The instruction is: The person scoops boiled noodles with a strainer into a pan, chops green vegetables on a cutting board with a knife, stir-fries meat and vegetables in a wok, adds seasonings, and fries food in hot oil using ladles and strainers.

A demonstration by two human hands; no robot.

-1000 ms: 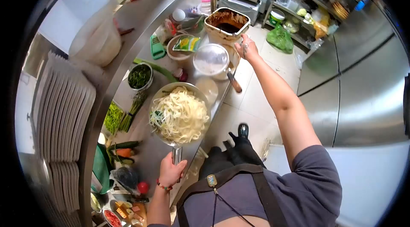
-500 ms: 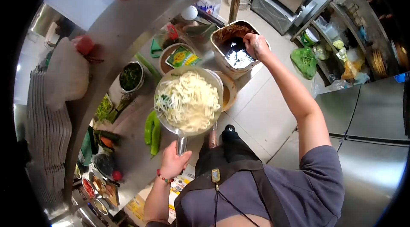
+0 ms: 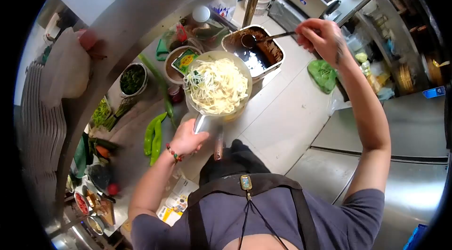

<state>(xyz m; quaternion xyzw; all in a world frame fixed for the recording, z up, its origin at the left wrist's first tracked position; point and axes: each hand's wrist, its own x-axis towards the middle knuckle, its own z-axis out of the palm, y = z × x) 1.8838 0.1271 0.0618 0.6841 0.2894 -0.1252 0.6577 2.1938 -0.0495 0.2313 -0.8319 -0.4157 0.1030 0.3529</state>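
1. My left hand (image 3: 189,138) clenches the shiny handle of a round metal pan (image 3: 246,91) heaped with tangled, ribbon-like pale noodles (image 3: 217,85); handle toward 7 o'clock, forearm toward 1.
2. My right hand (image 3: 321,39) grasps a thin-handled dark ladle (image 3: 249,40), handle toward 3 o'clock, bowl within the outline of the sauce-crusted, rectangular white tub (image 3: 281,60).

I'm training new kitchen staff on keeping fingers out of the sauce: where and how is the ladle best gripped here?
Grip the ladle near the free end of its long, thin handle, coming from the person's right. That end juts out past the rim of the tub, while the round end is among dark liquid and smeared walls. The right hand grips there.
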